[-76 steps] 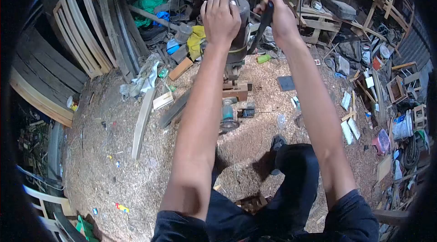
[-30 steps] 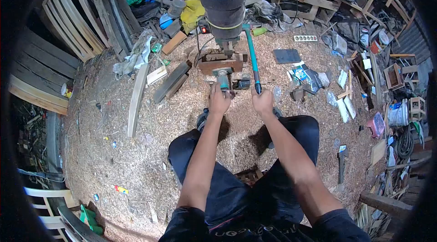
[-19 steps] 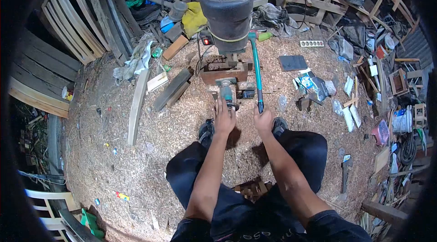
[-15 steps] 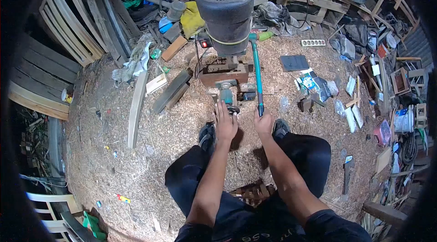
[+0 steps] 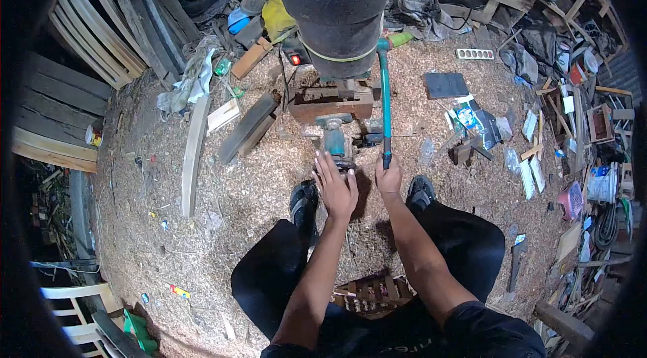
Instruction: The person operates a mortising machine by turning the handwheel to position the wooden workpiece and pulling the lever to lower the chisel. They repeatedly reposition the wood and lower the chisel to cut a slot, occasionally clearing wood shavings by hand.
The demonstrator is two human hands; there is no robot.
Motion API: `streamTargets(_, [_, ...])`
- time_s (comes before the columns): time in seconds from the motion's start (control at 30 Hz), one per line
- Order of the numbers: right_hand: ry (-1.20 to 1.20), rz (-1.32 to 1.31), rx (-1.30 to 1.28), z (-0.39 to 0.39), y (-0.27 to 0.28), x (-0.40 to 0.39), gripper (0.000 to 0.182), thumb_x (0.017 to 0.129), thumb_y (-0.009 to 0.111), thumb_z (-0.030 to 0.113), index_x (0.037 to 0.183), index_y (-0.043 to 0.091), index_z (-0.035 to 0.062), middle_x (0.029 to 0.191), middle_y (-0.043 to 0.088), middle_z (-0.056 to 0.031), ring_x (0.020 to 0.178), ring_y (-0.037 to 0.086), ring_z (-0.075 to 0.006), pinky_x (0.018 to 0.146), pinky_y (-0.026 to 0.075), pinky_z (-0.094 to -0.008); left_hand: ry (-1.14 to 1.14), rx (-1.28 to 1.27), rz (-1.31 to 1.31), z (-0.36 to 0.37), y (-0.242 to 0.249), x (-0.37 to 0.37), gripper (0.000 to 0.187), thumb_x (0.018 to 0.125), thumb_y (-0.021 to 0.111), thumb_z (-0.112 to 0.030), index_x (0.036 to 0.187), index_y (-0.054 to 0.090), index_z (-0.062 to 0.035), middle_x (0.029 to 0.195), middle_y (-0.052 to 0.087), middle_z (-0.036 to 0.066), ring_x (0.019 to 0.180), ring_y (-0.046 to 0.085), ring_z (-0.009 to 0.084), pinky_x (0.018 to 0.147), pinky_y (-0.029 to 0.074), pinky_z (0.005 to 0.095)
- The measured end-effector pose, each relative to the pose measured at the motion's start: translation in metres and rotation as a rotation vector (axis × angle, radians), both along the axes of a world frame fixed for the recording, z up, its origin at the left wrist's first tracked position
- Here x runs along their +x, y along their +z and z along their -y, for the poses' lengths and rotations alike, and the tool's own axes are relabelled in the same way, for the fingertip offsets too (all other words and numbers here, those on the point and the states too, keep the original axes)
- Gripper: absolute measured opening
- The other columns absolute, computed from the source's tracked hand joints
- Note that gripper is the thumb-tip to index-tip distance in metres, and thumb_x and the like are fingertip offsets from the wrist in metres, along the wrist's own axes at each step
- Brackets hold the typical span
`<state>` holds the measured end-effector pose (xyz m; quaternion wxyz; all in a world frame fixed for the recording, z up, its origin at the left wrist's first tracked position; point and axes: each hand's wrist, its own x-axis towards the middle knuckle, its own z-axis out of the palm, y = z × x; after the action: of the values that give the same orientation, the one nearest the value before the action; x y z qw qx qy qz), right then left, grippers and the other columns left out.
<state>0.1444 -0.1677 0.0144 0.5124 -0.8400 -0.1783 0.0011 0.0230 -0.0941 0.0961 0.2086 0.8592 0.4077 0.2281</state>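
In front of me stands a mortising machine with a large dark motor housing. A wooden workpiece with a slot in it sits below the head, against a teal vise. My left hand is open, its fingers stretched out flat over a handwheel, mostly hidden beneath them. My right hand is wrapped round the black grip of a long teal lever, which points down toward me.
Wood shavings cover the floor. Wood blocks and a long board lie to the left. On the right are a dark flat slab, a power strip and a pink basket. Curved slats lean at the far left.
The view has shifted, so the machine's head looks larger and higher in the picture. My left thumb stands further apart from the fingers. My right hand keeps its hold on the lever.
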Motion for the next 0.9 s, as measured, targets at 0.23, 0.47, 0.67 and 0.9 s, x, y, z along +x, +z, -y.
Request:
streamTargets(0.23, [0.013, -0.109, -0.051, -0.005, -0.023, 0.009, 0.023, 0.089, 0.062, 0.025, 0.095, 0.062, 0.003, 0.071, 0.061, -0.0234, 0.067, 0.063, -0.0429, 0.062, 0.048, -0.0489, -0.024, 0.013, -0.023, -0.002, -0.003, -0.002, 0.074, 0.095, 0.05, -0.031, 0.15, 0.016, 0.0063, 0.155, 0.016, 0.03, 0.144, 0.017, 0.0439, 0.117, 0.012, 0.0539])
streamTargets(0.47, [0.029, -0.055, -0.001, 0.003, 0.001, 0.0, 0.023, 0.089, 0.062, 0.025, 0.091, 0.062, 0.0023, 0.072, 0.062, -0.0234, 0.069, 0.063, -0.0429, 0.063, 0.048, -0.0485, -0.068, -0.011, -0.014, -0.004, 0.005, -0.008, 0.078, 0.093, 0.052, -0.032, 0.151, 0.014, 0.0029, 0.156, 0.015, 0.029, 0.145, 0.016, 0.0426, 0.118, 0.013, 0.0533])
streamTargets(0.67, [0.076, -0.165, -0.087, 0.031, 0.091, -0.024, 0.022, 0.086, 0.065, 0.017, 0.092, 0.058, -0.002, 0.072, 0.059, -0.0187, 0.067, 0.061, -0.0322, 0.064, 0.047, -0.0429, -0.125, -0.071, 0.01, -0.007, 0.01, -0.015, 0.08, 0.092, 0.052, -0.033, 0.151, 0.013, 0.0035, 0.157, 0.014, 0.027, 0.146, 0.014, 0.0407, 0.118, 0.014, 0.0525])
streamTargets(0.9, [0.058, 0.324, 0.194, 0.048, 0.188, -0.042, 0.025, 0.082, 0.067, 0.007, 0.104, 0.056, 0.0004, 0.091, 0.057, -0.0182, 0.087, 0.056, -0.0343, 0.083, 0.045, -0.0431, -0.129, -0.365, 0.034, -0.024, 0.033, -0.019, 0.07, 0.096, 0.049, -0.038, 0.149, 0.025, 0.0026, 0.154, 0.025, 0.027, 0.144, 0.023, 0.04, 0.117, 0.021, 0.0433])
